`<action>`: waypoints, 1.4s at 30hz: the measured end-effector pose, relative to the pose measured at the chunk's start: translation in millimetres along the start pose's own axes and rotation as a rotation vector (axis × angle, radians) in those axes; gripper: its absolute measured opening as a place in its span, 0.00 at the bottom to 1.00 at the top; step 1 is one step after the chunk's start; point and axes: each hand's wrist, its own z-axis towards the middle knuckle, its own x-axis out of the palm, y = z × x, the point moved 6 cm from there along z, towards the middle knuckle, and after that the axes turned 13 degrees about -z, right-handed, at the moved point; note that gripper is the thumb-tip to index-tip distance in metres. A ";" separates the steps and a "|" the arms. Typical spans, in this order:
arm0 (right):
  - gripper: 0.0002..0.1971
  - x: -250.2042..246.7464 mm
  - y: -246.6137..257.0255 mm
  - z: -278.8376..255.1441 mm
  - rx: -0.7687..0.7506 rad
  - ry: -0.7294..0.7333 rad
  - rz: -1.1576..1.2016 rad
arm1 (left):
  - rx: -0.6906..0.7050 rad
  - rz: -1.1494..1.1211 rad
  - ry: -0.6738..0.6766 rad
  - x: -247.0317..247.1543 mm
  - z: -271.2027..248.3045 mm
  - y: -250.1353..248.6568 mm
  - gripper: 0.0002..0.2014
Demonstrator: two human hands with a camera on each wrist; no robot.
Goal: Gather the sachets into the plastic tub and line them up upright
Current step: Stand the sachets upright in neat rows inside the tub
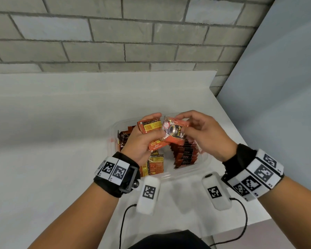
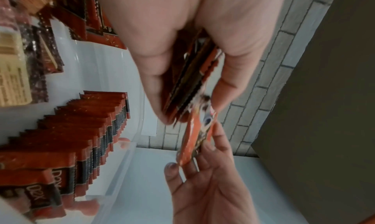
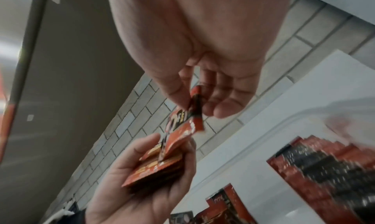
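A clear plastic tub (image 1: 201, 166) sits on the white table. Above it my left hand (image 1: 144, 139) grips a small stack of orange sachets (image 1: 151, 127), seen edge-on as a stack of sachets (image 2: 188, 81) in the left wrist view. My right hand (image 1: 196, 130) pinches a single orange sachet (image 1: 174, 130) by its edge, touching the stack; the same sachet (image 3: 182, 123) hangs from thumb and fingers. Inside the tub a row of red-and-black sachets (image 1: 185, 153) stands upright on the right, also visible as the upright row (image 2: 85, 131). More sachets (image 1: 153, 166) lie at the tub's left and front.
The white table (image 1: 52, 141) ends at a grey brick wall (image 1: 115, 36) behind and at an edge to the right of the tub. A pale panel (image 1: 276, 87) rises on the right. Cables (image 1: 241, 221) trail from my wrist units near the table's front.
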 end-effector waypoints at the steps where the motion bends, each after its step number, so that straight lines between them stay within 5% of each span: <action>1: 0.15 -3.6 4.0 0.5 -0.035 -0.018 -0.046 | -0.025 0.029 0.016 1.1 -0.7 -0.3 0.26; 9: 0.16 6.6 -8.9 -4.3 -0.175 0.278 -0.635 | -0.039 0.045 -0.157 -24.6 0.3 -7.9 0.15; 20: 0.14 38.8 -30.4 -5.0 -0.130 0.722 -0.883 | -0.048 0.065 -0.174 -26.6 -1.7 -8.8 0.14; 32: 0.08 45.4 -44.9 -2.7 -0.253 0.562 -1.214 | -0.057 0.103 -0.169 -29.1 -2.7 -7.3 0.14; 42: 0.12 37.4 -52.6 0.6 -0.199 0.563 -1.165 | -0.057 0.105 -0.166 -29.5 -2.3 -6.6 0.14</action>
